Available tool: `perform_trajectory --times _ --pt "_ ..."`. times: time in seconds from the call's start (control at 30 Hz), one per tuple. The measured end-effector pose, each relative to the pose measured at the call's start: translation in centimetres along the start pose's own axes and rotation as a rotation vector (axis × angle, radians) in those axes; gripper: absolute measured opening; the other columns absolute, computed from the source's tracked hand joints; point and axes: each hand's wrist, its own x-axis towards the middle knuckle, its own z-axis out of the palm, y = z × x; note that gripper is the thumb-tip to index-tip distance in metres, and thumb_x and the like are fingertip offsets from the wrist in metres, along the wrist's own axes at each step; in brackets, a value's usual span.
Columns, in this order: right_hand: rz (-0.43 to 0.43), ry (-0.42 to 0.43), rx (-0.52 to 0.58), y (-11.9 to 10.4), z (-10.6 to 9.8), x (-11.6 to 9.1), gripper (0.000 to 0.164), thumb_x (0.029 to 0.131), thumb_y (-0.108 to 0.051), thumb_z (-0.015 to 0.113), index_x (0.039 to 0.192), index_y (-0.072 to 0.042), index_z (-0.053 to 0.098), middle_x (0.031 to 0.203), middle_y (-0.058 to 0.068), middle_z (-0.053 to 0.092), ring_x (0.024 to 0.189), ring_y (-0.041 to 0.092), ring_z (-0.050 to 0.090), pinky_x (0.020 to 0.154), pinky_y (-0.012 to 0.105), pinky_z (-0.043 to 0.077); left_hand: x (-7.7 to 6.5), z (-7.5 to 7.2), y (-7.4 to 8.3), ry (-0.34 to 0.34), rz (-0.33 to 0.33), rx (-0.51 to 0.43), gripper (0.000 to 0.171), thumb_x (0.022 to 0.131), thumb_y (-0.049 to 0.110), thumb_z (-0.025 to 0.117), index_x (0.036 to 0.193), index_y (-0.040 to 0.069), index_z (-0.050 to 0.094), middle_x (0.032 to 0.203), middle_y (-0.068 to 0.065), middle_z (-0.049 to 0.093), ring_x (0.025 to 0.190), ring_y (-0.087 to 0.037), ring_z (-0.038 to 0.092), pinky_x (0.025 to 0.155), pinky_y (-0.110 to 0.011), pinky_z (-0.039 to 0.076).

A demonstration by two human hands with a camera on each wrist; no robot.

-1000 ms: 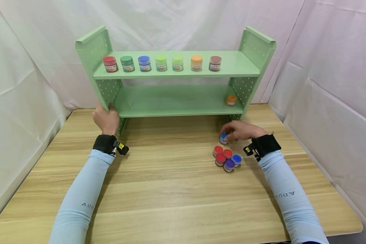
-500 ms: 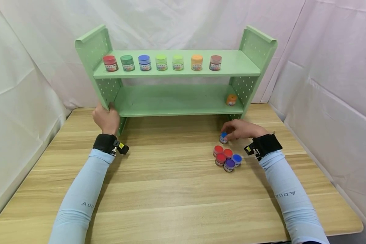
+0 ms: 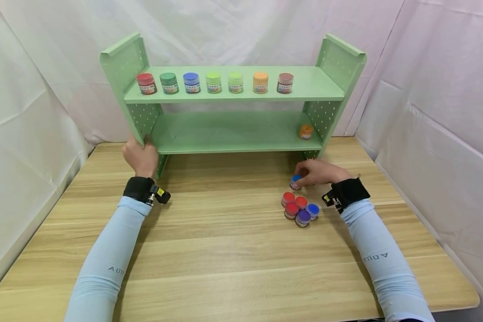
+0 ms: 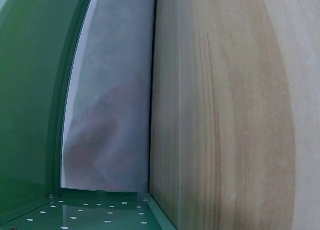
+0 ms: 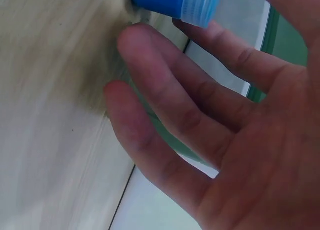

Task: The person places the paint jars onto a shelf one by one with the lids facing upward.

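Note:
My left hand grips the left side panel of a light green two-tier shelf near its lower board. Its own wrist view shows the shelf's underside and perforated far panel, but not the hand. Below the shelf's right end, my right hand pinches a small paint jar with a blue lid, at the tabletop. Seen from the right wrist, that blue jar lies at the top edge between thumb and forefinger; the other fingers are loosely bent, apart from it.
A cluster of red-lidded jars, a blue-lidded jar and a purple-lidded jar stands in front of my right hand. Several coloured jars line the upper board. An orange jar sits at the lower board's right end.
My right hand has shifted very slightly at the blue jar. My left hand and the other jars stay where they were.

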Motion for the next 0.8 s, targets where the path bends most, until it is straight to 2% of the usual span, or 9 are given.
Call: perform_trajectory --times 0.17,0.33,0.6,0.8 --pt "-0.016 0.005 0.008 0.27 0.07 0.18 0.036 0.09 -0.034 0.08 0.113 -0.009 0.07 0.099 0.006 0.071 0.087 0.02 0.059 0.077 0.031 0.047 -0.04 -0.08 0.04 -0.001 -0.006 -0.003 0.03 0.095 0.001 0.057 0.12 0.0 0.072 0.121 -0.02 0.074 0.116 -0.033 0.072 0.097 -0.051 0.056" --pt "-0.029 0.016 0.016 0.23 0.09 0.21 0.04 0.09 -0.025 0.08 0.121 -0.005 0.067 0.11 0.011 0.072 0.1 0.025 0.064 0.088 0.039 0.053 0.02 -0.02 -0.02 0.007 -0.003 -0.007 0.03 0.095 0.0 0.058 0.12 0.001 0.073 0.12 -0.019 0.075 0.115 -0.032 0.073 0.098 -0.05 0.056" --pt "-0.032 0.034 0.004 0.47 0.17 0.4 0.036 0.09 -0.024 0.08 0.117 -0.005 0.066 0.108 0.011 0.073 0.099 0.024 0.064 0.09 0.04 0.052 0.07 0.0 0.01 0.0 -0.006 0.001 0.029 0.096 0.002 0.058 0.121 -0.001 0.073 0.121 -0.021 0.074 0.116 -0.035 0.072 0.098 -0.051 0.055" --pt "-0.06 0.051 -0.01 0.63 0.13 0.48 0.036 0.09 -0.024 0.08 0.118 -0.005 0.068 0.11 0.011 0.074 0.105 0.027 0.067 0.095 0.047 0.053 0.06 0.05 0.05 0.002 -0.001 0.007 0.028 0.095 0.003 0.059 0.119 -0.001 0.073 0.119 -0.022 0.075 0.114 -0.037 0.072 0.097 -0.053 0.055"
